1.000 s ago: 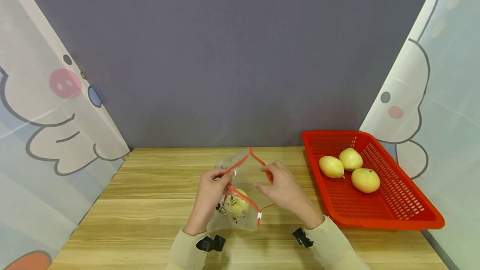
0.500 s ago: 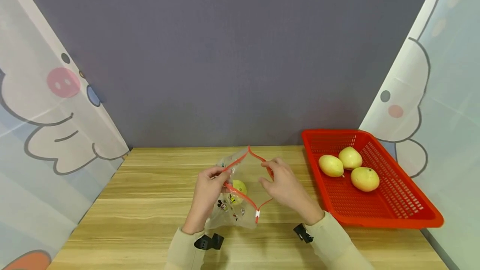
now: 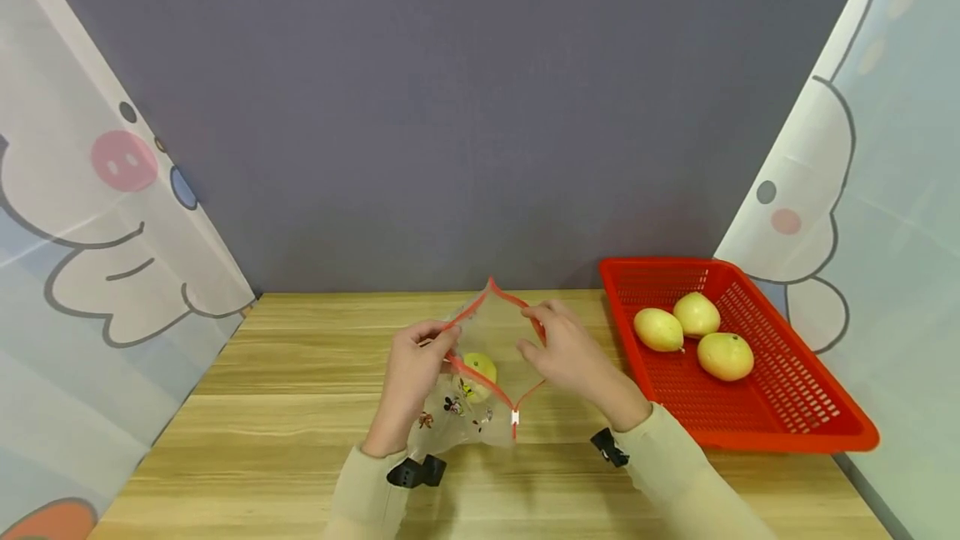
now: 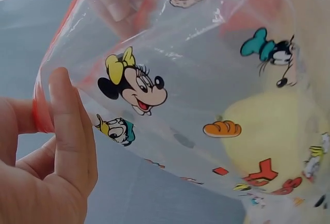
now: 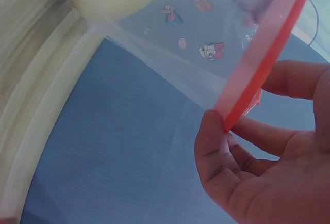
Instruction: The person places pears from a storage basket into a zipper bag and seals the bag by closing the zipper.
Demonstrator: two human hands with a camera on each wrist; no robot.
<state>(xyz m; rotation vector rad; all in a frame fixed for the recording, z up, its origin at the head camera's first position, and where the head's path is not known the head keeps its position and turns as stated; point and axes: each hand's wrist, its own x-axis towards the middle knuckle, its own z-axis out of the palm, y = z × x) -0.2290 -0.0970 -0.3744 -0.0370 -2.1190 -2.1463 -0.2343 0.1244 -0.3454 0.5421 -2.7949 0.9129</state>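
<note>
A clear zip bag (image 3: 480, 432) printed with cartoon figures stands with its red-edged mouth spread wide in the head view. Inside it lies a round, pale yellow fruit (image 3: 478, 367), seen through the film in the left wrist view as a yellow shape (image 4: 268, 136). My left hand (image 3: 414, 369) pinches the left side of the red rim. On the opposite side, my right hand (image 3: 573, 357) holds the rim by its fingers, the red zip strip (image 5: 265, 61) showing clearly in the right wrist view. A white slider (image 3: 515, 417) sits at the rim's near corner.
To the right stands a red plastic basket (image 3: 750, 423) holding three pale yellow fruits (image 3: 725, 357). Under everything is a wooden tabletop (image 3: 300, 407). A grey panel (image 3: 465, 123) rises behind it, with cartoon-printed sheets (image 3: 795, 190) at both sides.
The bag's mouth is spread a little wider and its far corner is higher. The fruit inside shows more plainly through the mouth. Both hands keep their hold.
</note>
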